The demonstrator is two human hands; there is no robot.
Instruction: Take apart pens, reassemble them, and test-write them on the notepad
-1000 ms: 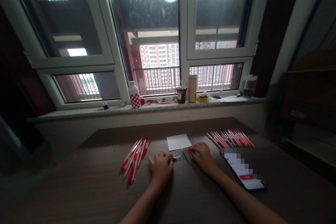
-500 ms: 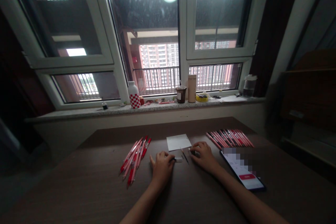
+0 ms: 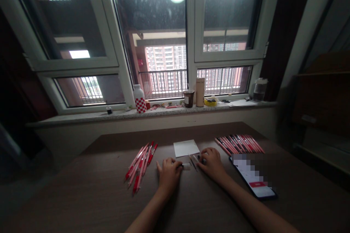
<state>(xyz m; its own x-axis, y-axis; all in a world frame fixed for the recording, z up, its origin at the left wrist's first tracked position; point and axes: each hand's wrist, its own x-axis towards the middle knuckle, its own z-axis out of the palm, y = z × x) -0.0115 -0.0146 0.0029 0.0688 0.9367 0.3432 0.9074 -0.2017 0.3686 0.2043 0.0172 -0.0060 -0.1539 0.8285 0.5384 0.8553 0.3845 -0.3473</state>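
Note:
My left hand [image 3: 168, 174] rests on the table with its thumb and fingers closed on a short clear pen piece [image 3: 186, 166]. That piece points right and has a dark end at the fingertips. My right hand [image 3: 211, 162] is curled at the table, its fingers on a pen part [image 3: 195, 158] that looks pale and dark; most of it is hidden under the fingers. Between the hands lies a thin pen refill [image 3: 192, 162], slanting on the wood. Just behind it is a white sheet of paper [image 3: 186, 148].
A loose pile of pink and red pens [image 3: 140, 167] lies left. At the right, a row of pens [image 3: 239, 143] lies side by side behind a phone [image 3: 259, 184]. A checkered bottle [image 3: 140, 100], cup [image 3: 188, 98] and flask [image 3: 200, 93] stand on the windowsill [image 3: 120, 116].
My right hand has shifted slightly, and more of the pale pen part shows at its fingertips. The left hand stays nearly where it was.

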